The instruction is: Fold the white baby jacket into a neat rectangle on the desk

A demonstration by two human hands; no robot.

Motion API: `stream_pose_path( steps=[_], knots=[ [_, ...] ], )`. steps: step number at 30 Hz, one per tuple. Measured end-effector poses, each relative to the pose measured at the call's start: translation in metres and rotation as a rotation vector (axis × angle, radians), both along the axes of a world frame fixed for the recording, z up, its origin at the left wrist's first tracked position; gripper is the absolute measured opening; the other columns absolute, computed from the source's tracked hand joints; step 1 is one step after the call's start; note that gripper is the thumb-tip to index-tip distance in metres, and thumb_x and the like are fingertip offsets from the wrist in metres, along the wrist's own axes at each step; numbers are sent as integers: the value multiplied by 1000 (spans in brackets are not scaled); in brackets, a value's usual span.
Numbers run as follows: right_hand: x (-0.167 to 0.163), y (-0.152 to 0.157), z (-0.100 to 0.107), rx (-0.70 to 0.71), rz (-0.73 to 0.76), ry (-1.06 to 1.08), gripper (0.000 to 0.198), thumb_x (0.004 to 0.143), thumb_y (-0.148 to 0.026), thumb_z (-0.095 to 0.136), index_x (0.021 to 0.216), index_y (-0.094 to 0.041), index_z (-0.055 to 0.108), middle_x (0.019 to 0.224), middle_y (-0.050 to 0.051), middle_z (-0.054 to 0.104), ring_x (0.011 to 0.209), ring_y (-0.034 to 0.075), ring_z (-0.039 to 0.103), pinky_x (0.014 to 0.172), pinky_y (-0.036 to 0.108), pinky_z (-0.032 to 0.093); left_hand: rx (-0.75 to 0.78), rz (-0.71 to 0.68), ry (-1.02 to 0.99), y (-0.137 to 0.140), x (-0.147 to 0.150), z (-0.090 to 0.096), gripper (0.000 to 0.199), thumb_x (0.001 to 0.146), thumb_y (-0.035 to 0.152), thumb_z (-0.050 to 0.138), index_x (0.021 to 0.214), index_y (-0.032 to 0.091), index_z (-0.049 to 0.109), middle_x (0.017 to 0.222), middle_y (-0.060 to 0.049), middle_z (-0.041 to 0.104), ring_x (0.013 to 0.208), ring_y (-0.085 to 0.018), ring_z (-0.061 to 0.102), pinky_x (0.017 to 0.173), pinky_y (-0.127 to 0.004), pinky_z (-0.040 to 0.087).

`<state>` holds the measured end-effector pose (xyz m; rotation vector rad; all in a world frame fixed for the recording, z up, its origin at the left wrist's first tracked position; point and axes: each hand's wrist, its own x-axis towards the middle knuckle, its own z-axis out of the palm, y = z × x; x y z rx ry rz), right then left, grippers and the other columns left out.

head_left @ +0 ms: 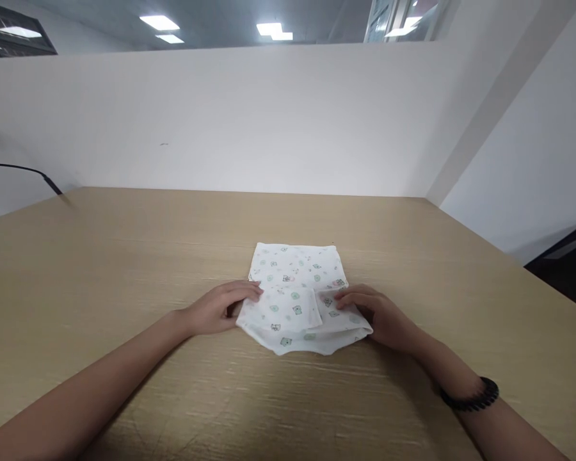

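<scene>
A white cloth (295, 310) printed with small green and grey animal faces lies partly folded on the wooden table. Its far part is flat and squared off, while the near part is loose, with a curved lower edge lifted a little off the tabletop. At the cloth's left edge, my left hand (221, 307) has its fingers closed on the fabric, thumb underneath. My right hand (381, 317) grips the opposite edge the same way, fingertips on top and thumb hidden below. A straight folded edge runs down between the hands, right of the middle.
The light wood table (148, 237) reaches back to a white partition (249, 121). On the far left a black cable (19, 168) comes down to the table edge. A dark object (566, 266) stands beyond the right edge. A black coiled band (475, 398) circles my right wrist.
</scene>
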<state>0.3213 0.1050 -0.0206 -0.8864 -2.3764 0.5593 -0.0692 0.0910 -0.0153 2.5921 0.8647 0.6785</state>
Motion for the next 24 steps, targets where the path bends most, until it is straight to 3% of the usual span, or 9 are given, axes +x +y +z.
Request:
stream_pose_path(
  steps=[3, 10, 15, 18, 20, 22, 24],
  knots=[
    [4, 4, -6, 26, 27, 18, 19, 87, -23, 62, 105, -26, 70, 120, 9, 70, 114, 24, 64, 96, 42, 51, 52, -16, 71, -2, 2, 1, 41, 91, 35, 62, 130, 24, 58, 132, -11, 62, 126, -27, 55, 110, -45, 41],
    [5, 3, -5, 58, 30, 24, 22, 93, -24, 53, 109, -26, 67, 128, 9, 66, 125, 26, 57, 105, 48, 45, 23, 32, 57, -3, 3, 0, 30, 98, 24, 44, 121, 22, 62, 126, -10, 66, 124, -24, 56, 109, -42, 41],
    [-2, -1, 4, -2, 9, 21, 29, 94, -17, 43, 117, -24, 60, 117, 9, 70, 108, 24, 65, 91, 41, 52, -77, 221, -56, -6, 11, 8, 30, 100, 28, 37, 110, 19, 64, 107, -7, 72, 97, -20, 67, 86, -31, 51],
    [-6, -3, 6, 4, -74, 48, 27, 94, -17, 40, 114, -22, 59, 110, 9, 71, 100, 23, 67, 83, 37, 54, -44, 351, -59, -8, 15, 7, 33, 100, 29, 35, 93, 16, 65, 85, -5, 71, 75, -18, 65, 69, -26, 49],
    [-8, -4, 6, -10, -112, 47, 25, 95, -19, 40, 111, -21, 59, 107, 9, 72, 96, 23, 68, 80, 36, 54, 12, 453, -53, -7, 14, 3, 38, 100, 33, 36, 77, 16, 61, 64, -2, 63, 57, -15, 58, 58, -24, 44],
    [-8, -5, 5, -39, -118, 20, 23, 94, -23, 46, 112, -21, 60, 107, 9, 72, 93, 23, 69, 78, 35, 54, 32, 457, -33, -6, 9, 0, 40, 99, 38, 40, 73, 16, 60, 56, 1, 57, 50, -14, 53, 52, -23, 40],
    [-6, -5, 5, -49, -95, -7, 23, 89, -27, 56, 111, -22, 62, 106, 8, 73, 90, 23, 69, 76, 34, 55, 12, 331, -22, -3, 3, -1, 31, 96, 40, 50, 85, 16, 66, 67, -1, 65, 57, -14, 59, 55, -23, 44]
  ],
)
